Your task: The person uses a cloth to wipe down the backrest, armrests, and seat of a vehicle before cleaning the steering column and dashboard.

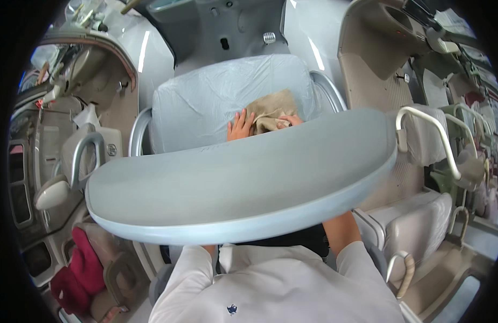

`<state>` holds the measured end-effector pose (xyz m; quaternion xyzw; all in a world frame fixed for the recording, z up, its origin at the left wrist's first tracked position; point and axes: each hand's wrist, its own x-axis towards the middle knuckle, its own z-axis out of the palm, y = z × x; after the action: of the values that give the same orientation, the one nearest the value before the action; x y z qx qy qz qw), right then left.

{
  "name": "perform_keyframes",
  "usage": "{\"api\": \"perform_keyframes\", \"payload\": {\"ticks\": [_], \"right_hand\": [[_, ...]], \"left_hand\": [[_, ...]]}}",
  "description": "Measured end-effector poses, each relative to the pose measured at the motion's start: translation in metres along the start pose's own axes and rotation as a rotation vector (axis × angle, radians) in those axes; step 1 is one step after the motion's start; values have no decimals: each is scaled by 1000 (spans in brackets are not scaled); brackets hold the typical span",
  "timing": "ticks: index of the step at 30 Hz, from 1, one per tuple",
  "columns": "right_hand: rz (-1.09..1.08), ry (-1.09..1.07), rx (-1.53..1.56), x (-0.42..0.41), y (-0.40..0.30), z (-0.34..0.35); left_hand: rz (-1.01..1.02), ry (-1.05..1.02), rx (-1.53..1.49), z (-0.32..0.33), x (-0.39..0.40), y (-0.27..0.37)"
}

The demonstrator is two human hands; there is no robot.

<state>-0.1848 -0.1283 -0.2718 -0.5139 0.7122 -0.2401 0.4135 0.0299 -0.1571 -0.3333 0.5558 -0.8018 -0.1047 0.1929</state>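
A large grey padded backrest (240, 181) with a pale blue rim spans the view between my body and my hands. Beyond it lies a seat cushion (192, 105) under clear plastic film. A crumpled tan cloth (275, 105) rests on that cushion. My left hand (240, 126) lies flat with fingers spread, on the seat at the cloth's left edge. On the cloth's right side, my right hand (290, 120) has curled fingers pressed on its folds; the backrest hides part of this hand. Both forearms pass behind the backrest.
Curved metal armrests (139, 131) (329, 91) flank the seat. More seats with white or silver handles (430, 121) stand at the right, some plastic-wrapped. Red cushions (87, 262) lie at the lower left. Glossy white panels (313, 36) and a grey footwell (232, 36) are ahead.
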Motion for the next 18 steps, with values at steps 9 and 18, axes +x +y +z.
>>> {"api": "perform_keyframes", "payload": {"ticks": [9, 18], "right_hand": [[-202, 324, -257, 30, -15, 21], [10, -69, 111, 16, -42, 6]], "left_hand": [[58, 133, -51, -21, 52, 23], [36, 118, -447, -22, 60, 22]]}}
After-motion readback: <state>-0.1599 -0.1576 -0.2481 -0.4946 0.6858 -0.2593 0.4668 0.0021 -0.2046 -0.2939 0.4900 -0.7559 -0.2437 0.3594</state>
